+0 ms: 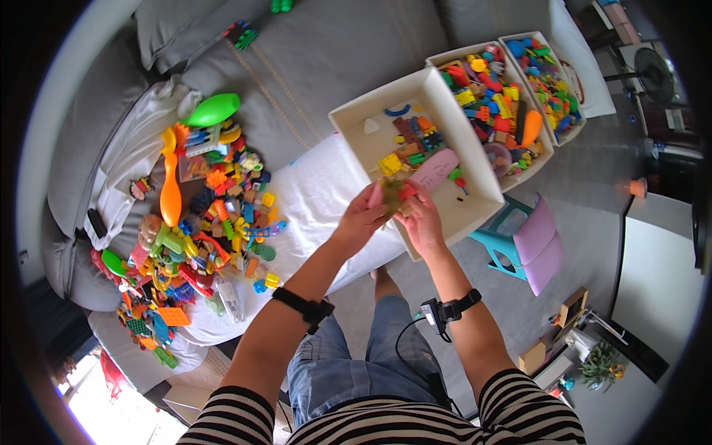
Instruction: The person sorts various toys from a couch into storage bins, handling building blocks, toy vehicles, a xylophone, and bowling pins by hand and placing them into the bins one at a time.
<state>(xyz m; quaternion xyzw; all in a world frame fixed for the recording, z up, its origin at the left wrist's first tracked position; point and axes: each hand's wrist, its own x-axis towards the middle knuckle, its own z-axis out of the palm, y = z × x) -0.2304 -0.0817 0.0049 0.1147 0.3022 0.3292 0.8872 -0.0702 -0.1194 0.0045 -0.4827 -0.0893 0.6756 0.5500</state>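
My left hand [362,213] and my right hand [421,220] meet over the near edge of a white bin [363,115]. Between them, the fingers of both are closed on a small olive-green and red toy [391,194]; its exact kind is too blurred to make out. Inside the bin lie a pink oblong piece [436,169], a yellow block [389,165], a blue curved piece [397,112] and several small bricks.
Two more white bins, full of mixed toys [495,104] and small bricks [545,81], stand at the right. A large toy pile [215,215] spreads over the grey sofa [311,59] and white sheet [315,189] at left. A teal and lilac stool [538,245] stands below the bins.
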